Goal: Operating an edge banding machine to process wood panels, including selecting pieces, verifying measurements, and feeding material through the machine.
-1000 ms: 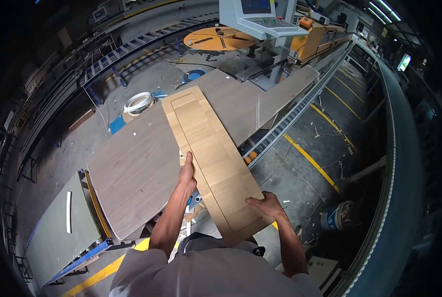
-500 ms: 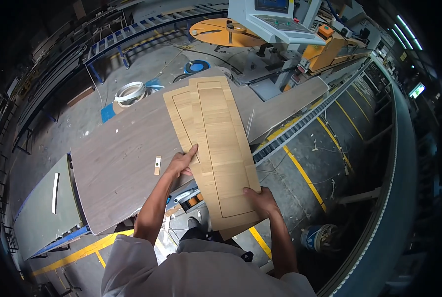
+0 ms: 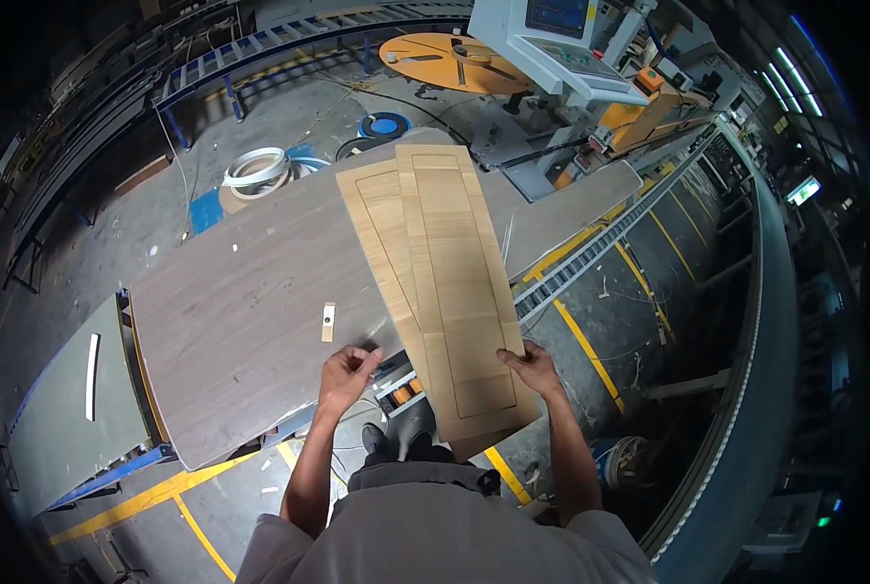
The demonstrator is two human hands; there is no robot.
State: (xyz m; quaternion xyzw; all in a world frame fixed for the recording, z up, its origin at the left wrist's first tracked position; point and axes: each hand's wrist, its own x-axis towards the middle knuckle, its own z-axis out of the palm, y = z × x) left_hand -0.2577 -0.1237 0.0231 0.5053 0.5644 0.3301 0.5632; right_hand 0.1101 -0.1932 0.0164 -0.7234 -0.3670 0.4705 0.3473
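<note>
Two light wood-grain panels, each with a thin rectangular outline near its edges, lie overlapped and fanned. The upper panel [image 3: 462, 282] hides much of the lower panel [image 3: 381, 214]. My right hand [image 3: 534, 372] grips the upper panel's right edge near its close end, thumb on top; its other fingers are partly hidden. My left hand [image 3: 350, 378] is off the panels, just left of their edge, thumb and fingers loosely curled with a gap and nothing visible between them. Beneath the panels' far part is a grey-brown wood-grain tabletop [image 3: 250, 321] with rounded corners.
A small pale strip [image 3: 329, 321] lies on the tabletop. To the left is a greenish board [image 3: 74, 419] with a white strip. Beyond stand white coils [image 3: 257, 170], an orange round plate [image 3: 444, 60] and a control console [image 3: 566, 54]. A narrow roller track [image 3: 591, 258] runs right; a bucket [image 3: 618, 459] stands lower right.
My left hand has let go of the panels' left edge and moved slightly down toward me. The panels and my right hand have shifted slightly right in view.
</note>
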